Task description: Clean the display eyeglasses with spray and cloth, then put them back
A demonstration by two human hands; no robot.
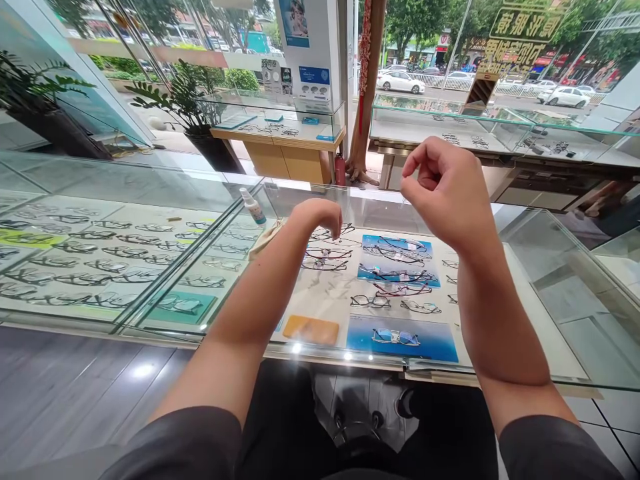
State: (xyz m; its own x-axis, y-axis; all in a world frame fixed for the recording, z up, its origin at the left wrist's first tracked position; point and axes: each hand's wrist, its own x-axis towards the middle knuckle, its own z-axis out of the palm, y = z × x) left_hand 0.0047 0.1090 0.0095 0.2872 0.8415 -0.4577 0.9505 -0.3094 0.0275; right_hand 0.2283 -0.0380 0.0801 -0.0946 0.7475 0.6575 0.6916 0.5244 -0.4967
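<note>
My left hand (319, 215) is over the glass counter, bent down at the wrist, its visible fingers curled. What they hold, if anything, is hidden. Just past its fingertips lie eyeglasses (327, 260) with dark and red frames. A pale cloth (267, 240) lies beside my left forearm, partly covered by it. My right hand (445, 190) is raised higher, to the right, with thumb and fingers closed in a pinch. Anything between those fingertips is too small to make out. Below and left of it, more eyeglasses (395, 337) rest on blue display cards (435, 347).
A spray bottle (253, 207) stands on the glass counter (525, 280). An orange-brown case (311, 329) lies near the front edge. Rows of frames (95, 267) fill the display at left. Potted plants (200, 120) and other showcases (450, 127) stand behind, by the window.
</note>
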